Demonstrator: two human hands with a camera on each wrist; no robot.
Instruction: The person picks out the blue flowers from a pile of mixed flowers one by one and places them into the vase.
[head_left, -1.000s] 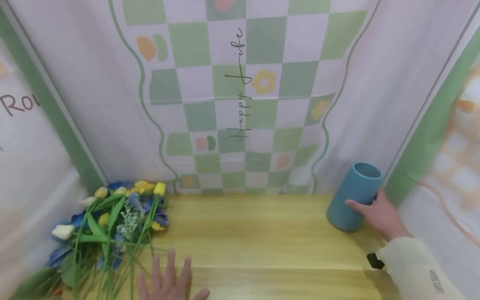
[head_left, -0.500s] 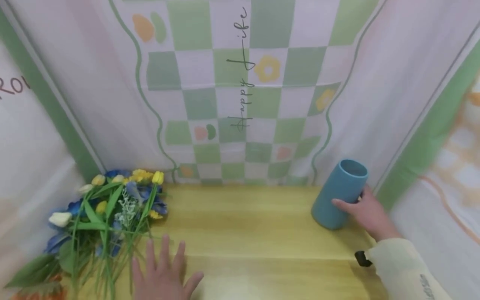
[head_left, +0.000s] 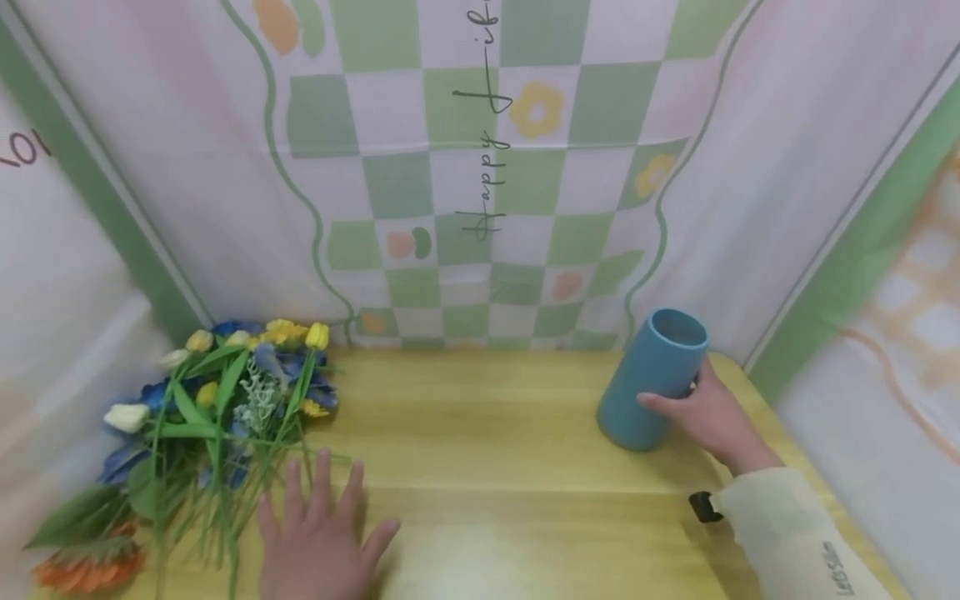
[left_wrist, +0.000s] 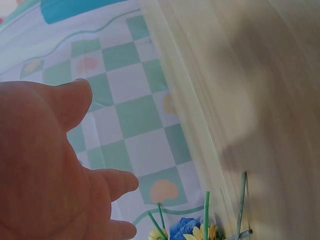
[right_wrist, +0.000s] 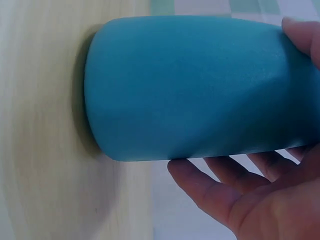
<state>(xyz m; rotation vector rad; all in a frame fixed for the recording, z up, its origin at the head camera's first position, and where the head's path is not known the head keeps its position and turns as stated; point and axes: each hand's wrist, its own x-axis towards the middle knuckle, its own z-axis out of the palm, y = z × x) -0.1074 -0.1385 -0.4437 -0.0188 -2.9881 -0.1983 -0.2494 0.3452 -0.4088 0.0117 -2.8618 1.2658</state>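
A blue tapered vase [head_left: 648,383] stands upright on the right part of the wooden table, its mouth facing up. My right hand [head_left: 716,421] grips it from the right side, thumb across the front. In the right wrist view, the fingers [right_wrist: 200,187] lie along one side of the vase [right_wrist: 190,90] and the thumb along the other; its base sits at the tabletop with a shadow beside it. My left hand [head_left: 318,533] is spread at the front left, holding nothing. Beside it lies a heap of flowers [head_left: 255,400] in yellow, white and blue with green stems.
An orange flower [head_left: 90,567] lies at the near left of the heap. Patterned cloth [head_left: 465,175] hangs behind the wooden table [head_left: 480,425], and more cloth walls stand at left and right. A black strap piece [head_left: 705,507] shows by the right sleeve [head_left: 795,525].
My right hand has carried or slid the vase left, away from the right wall. The head view has tilted down, showing more table. My left hand keeps its spread pose beside the flowers.
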